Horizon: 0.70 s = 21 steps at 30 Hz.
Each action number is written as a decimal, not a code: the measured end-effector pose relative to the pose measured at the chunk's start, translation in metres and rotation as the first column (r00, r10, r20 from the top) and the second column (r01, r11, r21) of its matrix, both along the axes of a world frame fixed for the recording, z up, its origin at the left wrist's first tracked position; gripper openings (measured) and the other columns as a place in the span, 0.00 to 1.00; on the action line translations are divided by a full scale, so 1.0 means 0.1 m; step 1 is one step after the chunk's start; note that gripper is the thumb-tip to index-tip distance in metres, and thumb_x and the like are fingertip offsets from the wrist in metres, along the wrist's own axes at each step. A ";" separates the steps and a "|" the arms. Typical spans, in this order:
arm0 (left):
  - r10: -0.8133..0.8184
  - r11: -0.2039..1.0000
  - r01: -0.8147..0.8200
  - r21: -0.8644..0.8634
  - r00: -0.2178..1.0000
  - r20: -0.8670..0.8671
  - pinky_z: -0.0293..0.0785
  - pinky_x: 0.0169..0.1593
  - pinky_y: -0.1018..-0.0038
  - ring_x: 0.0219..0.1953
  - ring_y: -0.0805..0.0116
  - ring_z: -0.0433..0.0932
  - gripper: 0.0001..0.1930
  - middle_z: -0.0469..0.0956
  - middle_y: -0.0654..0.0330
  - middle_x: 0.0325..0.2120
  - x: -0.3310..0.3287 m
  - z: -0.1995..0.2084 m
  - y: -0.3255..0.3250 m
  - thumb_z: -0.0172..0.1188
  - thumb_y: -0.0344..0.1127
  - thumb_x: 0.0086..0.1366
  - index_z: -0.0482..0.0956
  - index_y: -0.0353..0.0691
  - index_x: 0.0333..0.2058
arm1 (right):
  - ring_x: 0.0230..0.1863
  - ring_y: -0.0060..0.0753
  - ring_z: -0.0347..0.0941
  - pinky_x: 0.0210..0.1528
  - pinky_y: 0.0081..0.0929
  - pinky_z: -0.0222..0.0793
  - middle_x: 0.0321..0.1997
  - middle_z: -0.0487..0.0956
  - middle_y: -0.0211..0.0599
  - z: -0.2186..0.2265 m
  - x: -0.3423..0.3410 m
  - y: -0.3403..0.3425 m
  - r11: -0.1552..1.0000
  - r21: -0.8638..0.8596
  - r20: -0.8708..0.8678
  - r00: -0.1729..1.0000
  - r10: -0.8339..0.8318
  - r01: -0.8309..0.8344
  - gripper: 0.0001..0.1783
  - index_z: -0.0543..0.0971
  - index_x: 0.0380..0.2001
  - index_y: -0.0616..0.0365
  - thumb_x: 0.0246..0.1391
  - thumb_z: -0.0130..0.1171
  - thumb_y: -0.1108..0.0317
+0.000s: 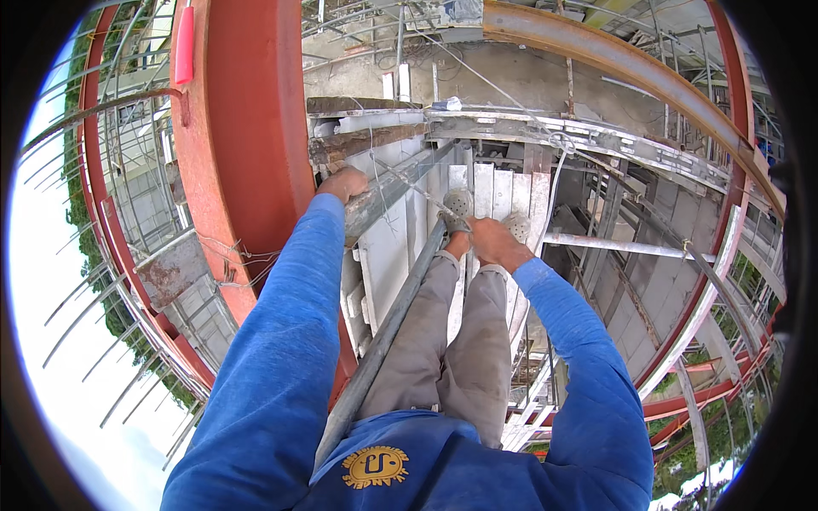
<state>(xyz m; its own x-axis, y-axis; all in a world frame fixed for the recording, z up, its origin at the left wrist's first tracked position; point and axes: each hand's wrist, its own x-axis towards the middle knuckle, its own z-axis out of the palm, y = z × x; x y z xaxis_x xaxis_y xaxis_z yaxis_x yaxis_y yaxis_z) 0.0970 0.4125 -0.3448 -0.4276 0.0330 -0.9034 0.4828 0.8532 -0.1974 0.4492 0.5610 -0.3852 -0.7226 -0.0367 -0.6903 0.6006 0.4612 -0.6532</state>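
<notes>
My left hand (pixel 343 182) is closed beside the red steel column (pixel 256 111), at the near end of a grey beam (pixel 388 198); what its fingers grip is hidden. In front of my legs, my right hand (pixel 498 244) closes on the lower end of a thin grey rope (pixel 415 186). That rope slants up and left across the grey beam toward a rough brown timber (pixel 366 143). A long grey metal pipe (pixel 383 336) runs from beside my waist up to near my right hand. My shoes (pixel 458 204) stand on narrow white planks (pixel 483 189).
A rusty curved steel beam (pixel 613 55) arches across the upper right. A white horizontal pipe (pixel 626 247) lies right of the planks. Loose wire (pixel 243 255) hangs on the red column. Rebar ends (pixel 72 319) stick out at far left, and a concrete floor (pixel 520 72) lies beyond.
</notes>
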 end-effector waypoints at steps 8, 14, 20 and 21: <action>-0.328 0.944 0.331 0.009 0.931 0.163 0.76 0.65 0.55 0.61 0.40 0.80 0.22 0.79 0.38 0.61 -0.09 -0.11 -0.07 0.59 0.39 0.64 0.86 0.33 0.53 | 0.19 0.29 0.77 0.17 0.29 0.69 0.32 0.83 0.38 0.82 -0.08 -0.23 0.162 -0.931 0.303 0.940 -0.157 0.327 0.15 0.78 0.39 0.61 0.65 0.68 0.59; -0.003 1.000 0.003 0.014 1.000 0.012 0.73 0.67 0.55 0.65 0.40 0.77 0.25 0.76 0.36 0.63 -0.08 -0.66 -0.46 0.54 0.36 0.66 0.82 0.26 0.56 | 0.18 0.29 0.76 0.19 0.30 0.70 0.26 0.80 0.36 0.94 -0.14 -0.13 0.982 -0.142 -0.492 0.870 0.035 -0.120 0.17 0.78 0.33 0.62 0.51 0.72 0.60; 0.054 0.998 -0.053 0.046 0.998 -0.038 0.74 0.66 0.55 0.63 0.41 0.78 0.24 0.77 0.38 0.62 -0.07 -0.67 -0.33 0.55 0.38 0.67 0.83 0.28 0.56 | 0.13 0.20 0.66 0.15 0.21 0.58 0.17 0.73 0.29 1.19 -0.30 0.46 0.203 -0.887 0.341 0.885 -0.318 0.415 0.11 0.77 0.30 0.59 0.50 0.70 0.68; 0.106 0.993 -0.105 0.051 0.994 -0.027 0.72 0.69 0.56 0.67 0.42 0.76 0.26 0.75 0.38 0.65 -0.10 -0.80 -0.52 0.52 0.37 0.66 0.81 0.26 0.58 | 0.12 0.18 0.64 0.14 0.20 0.56 0.17 0.73 0.27 1.16 -0.20 0.20 -0.072 -0.879 0.461 0.803 -0.378 0.471 0.11 0.77 0.31 0.58 0.49 0.72 0.69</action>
<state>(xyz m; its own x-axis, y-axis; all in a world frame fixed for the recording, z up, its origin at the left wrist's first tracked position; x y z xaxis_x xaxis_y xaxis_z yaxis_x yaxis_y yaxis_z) 0.0874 0.3608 -0.4245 -0.4576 0.0304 -0.8886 0.3842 0.9081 -0.1668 0.4292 0.5806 -0.2697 -0.8494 -0.3618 -0.3841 0.4611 -0.8629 -0.2070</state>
